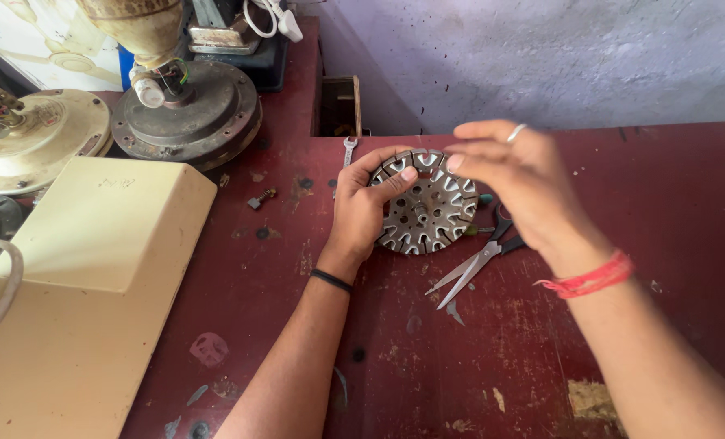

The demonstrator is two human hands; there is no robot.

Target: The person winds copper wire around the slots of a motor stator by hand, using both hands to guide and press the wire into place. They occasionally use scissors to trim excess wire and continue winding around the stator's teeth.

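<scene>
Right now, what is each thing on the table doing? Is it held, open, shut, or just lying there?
Slotted metal disc: tilted up on the table, held.
Left hand: gripping the disc's left edge, thumb on its face.
Right hand: fingertips pinched at the disc's top edge.
Scissors: lying flat, blades slightly open.
Spanner: lying flat, untouched.
Dark fan motor: resting on the table, wires sticking out on top.
</scene>
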